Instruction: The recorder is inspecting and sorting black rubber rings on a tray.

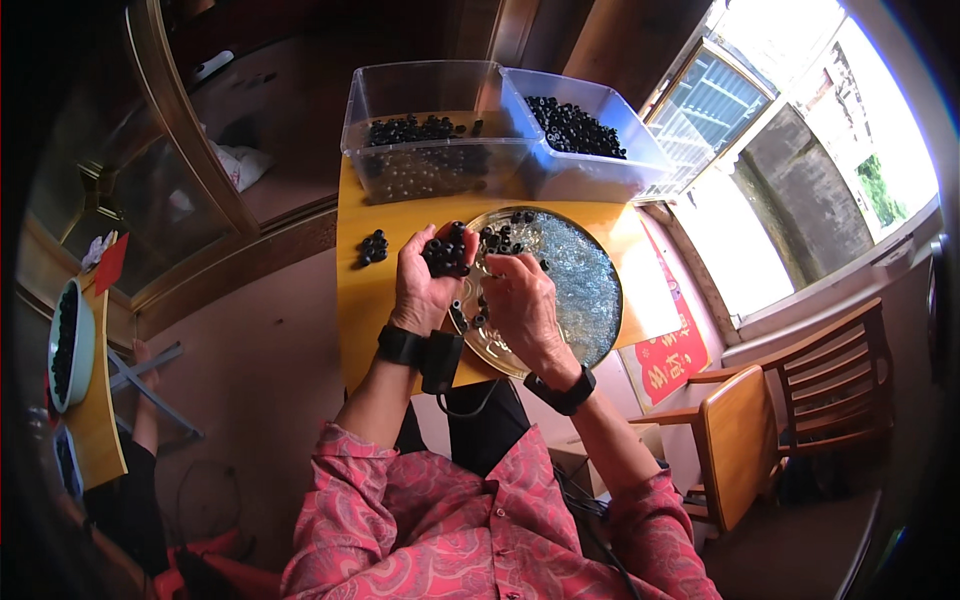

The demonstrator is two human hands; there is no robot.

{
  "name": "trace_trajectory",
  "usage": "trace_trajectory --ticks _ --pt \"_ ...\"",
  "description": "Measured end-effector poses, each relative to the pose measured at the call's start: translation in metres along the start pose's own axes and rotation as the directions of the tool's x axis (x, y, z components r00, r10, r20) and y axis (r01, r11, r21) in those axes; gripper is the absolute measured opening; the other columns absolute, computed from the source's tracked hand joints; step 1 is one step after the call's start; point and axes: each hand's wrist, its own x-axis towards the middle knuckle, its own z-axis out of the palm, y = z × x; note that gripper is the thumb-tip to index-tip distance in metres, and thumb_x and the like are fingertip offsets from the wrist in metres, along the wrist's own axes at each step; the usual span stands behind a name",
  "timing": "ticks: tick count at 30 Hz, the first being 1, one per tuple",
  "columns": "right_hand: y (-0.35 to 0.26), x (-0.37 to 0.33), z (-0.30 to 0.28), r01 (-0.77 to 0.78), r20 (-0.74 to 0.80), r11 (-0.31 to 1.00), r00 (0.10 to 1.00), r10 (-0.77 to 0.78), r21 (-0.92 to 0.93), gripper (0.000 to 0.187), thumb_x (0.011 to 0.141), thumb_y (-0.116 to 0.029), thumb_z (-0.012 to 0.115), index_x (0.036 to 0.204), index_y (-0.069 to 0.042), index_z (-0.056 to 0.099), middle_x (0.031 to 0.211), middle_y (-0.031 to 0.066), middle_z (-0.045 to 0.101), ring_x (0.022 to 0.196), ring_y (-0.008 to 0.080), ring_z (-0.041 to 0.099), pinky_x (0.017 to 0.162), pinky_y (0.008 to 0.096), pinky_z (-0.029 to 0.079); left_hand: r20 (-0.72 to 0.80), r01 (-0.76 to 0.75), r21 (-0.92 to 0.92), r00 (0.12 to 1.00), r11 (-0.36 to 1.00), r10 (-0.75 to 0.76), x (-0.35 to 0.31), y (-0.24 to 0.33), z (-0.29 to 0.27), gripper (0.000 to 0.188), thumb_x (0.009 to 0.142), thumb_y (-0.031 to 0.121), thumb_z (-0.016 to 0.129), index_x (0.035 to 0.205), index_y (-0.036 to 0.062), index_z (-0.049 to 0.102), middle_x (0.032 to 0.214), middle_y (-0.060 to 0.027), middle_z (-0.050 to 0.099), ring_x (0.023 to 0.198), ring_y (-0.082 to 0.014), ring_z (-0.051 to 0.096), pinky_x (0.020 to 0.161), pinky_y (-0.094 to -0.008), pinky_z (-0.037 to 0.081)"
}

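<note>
My left hand [424,288] is cupped palm up over the yellow table, holding a heap of small black ring-shaped pieces [446,252]. Close beside it, my right hand [524,306] has its fingers curled together above a round metal tray [617,320]; whatever is in its fingertips is hidden. Several loose black pieces [500,241] lie on the tray's left part and near its back rim. Tiny clear, glittering bits [582,272] cover its right part. A small cluster of black pieces [372,247] rests on the table left of my left hand.
Behind the tray stand two clear plastic bins, a left one [430,88] and a right one [600,178], both with black pieces inside. A wooden chair [742,440] is at the right, below a window. At far left, another person's arm [146,415] shows near a table with a pale basin [86,345].
</note>
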Motion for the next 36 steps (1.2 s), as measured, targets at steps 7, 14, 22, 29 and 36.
trace_trajectory --ticks 7,14,22,29,36 --pt "0.007 -0.015 0.025 -0.393 0.162 0.854 0.919 0.359 0.34 0.024 0.079 -0.004 0.067 0.1 0.005 0.059 0.083 0.0188 0.065 0.074 0.031 0.066 0.065 0.0398 0.052 -0.001 -0.017 0.033 1.0 0.999 0.017 0.006 -0.011 -0.021 0.024 0.09 0.017 0.058 0.096 -0.0065 0.059 0.096 -0.02 0.064 0.091 -0.0325 0.063 0.088 -0.043 0.054" --pt "0.002 -0.01 0.02 -0.074 0.014 0.995 0.997 0.073 0.068 0.028 0.078 -0.007 0.071 0.103 -0.002 0.061 0.084 0.016 0.062 0.072 0.033 0.065 0.063 0.0394 0.052 0.002 -0.064 0.06 0.998 0.996 0.064 -0.009 -0.025 -0.009 0.026 0.092 0.024 0.056 0.097 -0.0017 0.058 0.093 -0.0172 0.06 0.09 -0.0298 0.061 0.088 -0.0481 0.053" --pt "0.001 -0.018 0.014 -0.032 -0.03 0.988 0.999 0.037 0.154 0.016 0.082 -0.003 0.065 0.097 -0.003 0.063 0.081 0.0165 0.061 0.07 0.0356 0.063 0.06 0.0418 0.051 -0.05 -0.17 0.02 0.984 0.985 0.171 0.014 0.008 -0.004 0.022 0.089 0.019 0.06 0.091 -0.0027 0.062 0.087 -0.0146 0.064 0.081 -0.0299 0.063 0.087 -0.0466 0.055" --pt "0.014 -0.033 0.022 0.029 -0.083 0.992 0.996 -0.019 0.121 0.019 0.075 0.001 0.067 0.092 -0.006 0.064 0.078 0.0114 0.06 0.069 0.0292 0.062 0.059 0.0378 0.05 0.011 -0.234 0.077 0.972 0.969 0.234 0.065 0.045 -0.024 0.013 0.087 0.01 0.06 0.091 -0.0024 0.06 0.087 -0.0135 0.064 0.082 -0.0279 0.063 0.085 -0.0453 0.056" --pt "0.01 -0.052 0.016 -0.115 0.086 0.979 0.991 0.101 0.168 0.016 0.084 -0.006 0.062 0.099 -0.003 0.061 0.089 0.016 0.058 0.077 0.0375 0.062 0.065 0.0442 0.051 0.133 -0.392 0.549 0.913 0.738 0.385 0.094 0.041 -0.025 0.019 0.091 0.02 0.063 0.094 0.0022 0.058 0.083 -0.0074 0.06 0.078 -0.0183 0.062 0.08 -0.035 0.057"
